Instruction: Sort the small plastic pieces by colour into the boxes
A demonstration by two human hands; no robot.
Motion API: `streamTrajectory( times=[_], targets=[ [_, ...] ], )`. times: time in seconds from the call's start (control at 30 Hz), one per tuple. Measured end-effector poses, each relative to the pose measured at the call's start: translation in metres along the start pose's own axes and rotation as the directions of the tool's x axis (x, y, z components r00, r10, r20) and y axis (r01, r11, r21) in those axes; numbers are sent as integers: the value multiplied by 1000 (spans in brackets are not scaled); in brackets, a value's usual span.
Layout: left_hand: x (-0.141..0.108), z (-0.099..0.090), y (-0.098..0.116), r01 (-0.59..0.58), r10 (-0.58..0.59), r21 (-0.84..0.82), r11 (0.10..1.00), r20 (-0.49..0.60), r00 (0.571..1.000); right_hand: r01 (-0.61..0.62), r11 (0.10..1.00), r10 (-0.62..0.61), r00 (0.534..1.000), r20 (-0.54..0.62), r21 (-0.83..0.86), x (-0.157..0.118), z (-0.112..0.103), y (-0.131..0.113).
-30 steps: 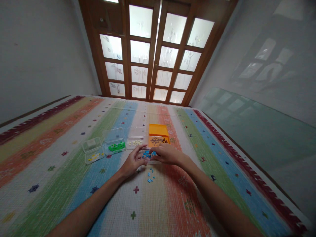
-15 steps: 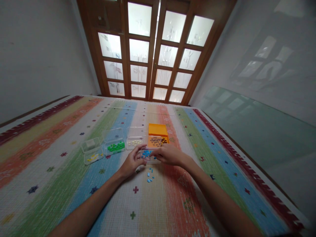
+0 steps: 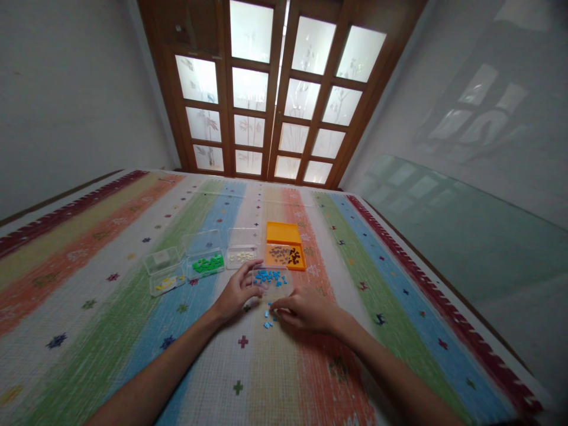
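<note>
My left hand (image 3: 239, 291) curves around the left side of a clear plastic box (image 3: 288, 276), thumb at the front corner and fingers at the back, gripping it. Inside lie many small blue toy bricks (image 3: 268, 276). My right hand (image 3: 306, 309) is just in front of the box, over the cloth, with its fingers drawn together. Its fingertips are down at a few loose blue bricks (image 3: 267, 325); whether a piece is between them is too small to see.
Behind the blue bricks stands an open orange box (image 3: 283, 232) with brown pieces. To the left are open clear boxes with cream pieces (image 3: 244, 256), green pieces (image 3: 208, 264) and yellow pieces (image 3: 168, 283). A striped cloth (image 3: 275, 378) covers the table.
My right hand has moved out of the clear box, toward me, to the loose blue bricks on the cloth. My left hand has stayed at the box.
</note>
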State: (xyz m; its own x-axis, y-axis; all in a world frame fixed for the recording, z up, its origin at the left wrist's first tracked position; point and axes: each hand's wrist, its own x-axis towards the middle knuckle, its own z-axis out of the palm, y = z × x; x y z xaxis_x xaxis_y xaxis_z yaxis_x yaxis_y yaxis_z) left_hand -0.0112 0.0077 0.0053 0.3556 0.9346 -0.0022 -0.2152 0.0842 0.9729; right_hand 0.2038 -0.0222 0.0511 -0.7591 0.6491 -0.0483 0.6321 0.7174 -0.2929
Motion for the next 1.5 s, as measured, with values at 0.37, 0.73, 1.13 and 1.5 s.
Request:
streamTrajectory(
  times=[0.37,0.73,1.13,1.5],
  targets=[
    [0,-1,-1,2,-2,0,1000,13,1000,-37,999,37,999,-7,-21,-1,16,3],
    [1,-1,-1,7,-7,-5,1000,38,999,-144,988,136,982,-128,-62,27,-32,16],
    [1,-1,0,15,-14,-15,1000,57,998,-119,983,115,993,-31,-141,36,-36,20],
    [0,0,2,26,-26,-14,1000,46,999,-78,991,76,997,-21,-108,38,-29,17]
  ],
)
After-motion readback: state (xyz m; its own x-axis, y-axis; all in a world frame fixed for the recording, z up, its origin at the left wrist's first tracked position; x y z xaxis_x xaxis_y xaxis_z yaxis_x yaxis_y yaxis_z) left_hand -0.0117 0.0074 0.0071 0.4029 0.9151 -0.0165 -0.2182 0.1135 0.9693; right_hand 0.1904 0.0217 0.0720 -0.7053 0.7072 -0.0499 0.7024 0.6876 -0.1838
